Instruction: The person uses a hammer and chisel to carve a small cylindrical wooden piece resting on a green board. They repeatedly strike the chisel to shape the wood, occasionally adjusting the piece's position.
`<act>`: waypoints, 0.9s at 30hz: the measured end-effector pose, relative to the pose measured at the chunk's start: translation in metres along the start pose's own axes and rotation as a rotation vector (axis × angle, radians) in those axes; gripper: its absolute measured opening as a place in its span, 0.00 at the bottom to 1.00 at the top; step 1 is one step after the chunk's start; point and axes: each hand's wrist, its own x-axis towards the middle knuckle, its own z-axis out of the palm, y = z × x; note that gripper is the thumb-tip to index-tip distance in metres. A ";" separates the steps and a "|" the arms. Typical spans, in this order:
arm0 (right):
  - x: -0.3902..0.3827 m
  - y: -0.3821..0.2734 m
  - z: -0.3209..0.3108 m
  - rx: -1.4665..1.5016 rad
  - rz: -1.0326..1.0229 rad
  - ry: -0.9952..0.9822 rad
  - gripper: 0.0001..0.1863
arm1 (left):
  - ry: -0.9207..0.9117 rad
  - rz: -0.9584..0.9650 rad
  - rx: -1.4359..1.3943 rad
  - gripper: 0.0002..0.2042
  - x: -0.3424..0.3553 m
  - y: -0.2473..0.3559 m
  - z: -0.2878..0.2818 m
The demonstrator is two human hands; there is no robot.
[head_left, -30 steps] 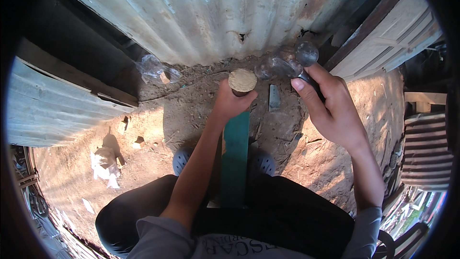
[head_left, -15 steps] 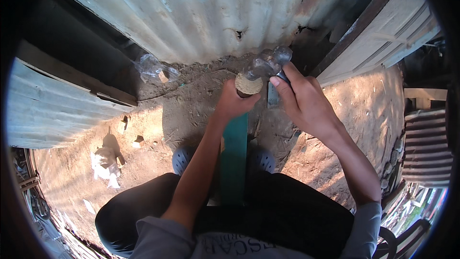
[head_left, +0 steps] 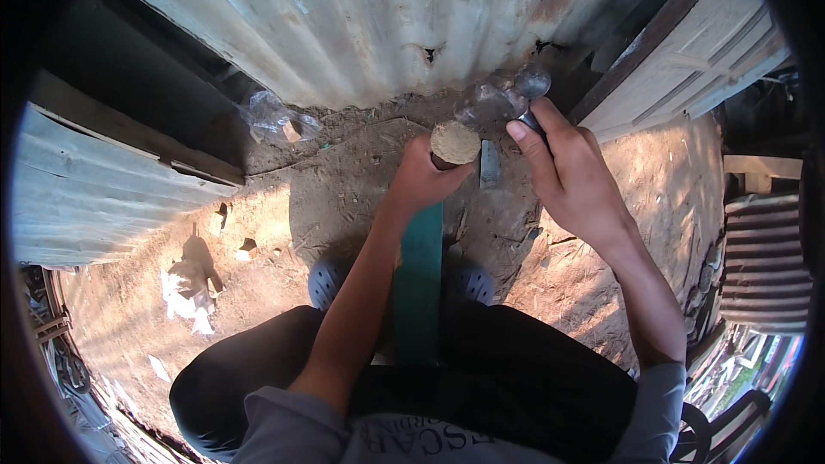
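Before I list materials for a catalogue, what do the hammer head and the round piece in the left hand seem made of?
Hammer head: likely steel, smooth; grey with a soft shine, though blurred.
Round piece: perhaps wood or packed material, matte; tan and grainy-looking on top.

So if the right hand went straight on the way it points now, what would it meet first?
Past the hammer it grips, the right hand would probably meet the metal wall first, though depth is unclear from this view.
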 end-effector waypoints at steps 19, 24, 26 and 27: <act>-0.017 -0.005 -0.005 0.109 0.070 -0.004 0.14 | 0.069 0.149 0.073 0.11 -0.007 -0.003 0.002; -0.015 -0.005 -0.006 0.114 0.046 0.008 0.14 | 0.022 0.109 0.064 0.14 -0.007 -0.002 0.005; -0.016 -0.007 -0.004 0.141 0.015 0.022 0.14 | 0.026 0.141 0.048 0.14 -0.007 0.001 0.009; -0.016 -0.005 -0.003 0.124 -0.001 0.022 0.14 | 0.023 0.136 0.037 0.14 -0.008 0.001 0.011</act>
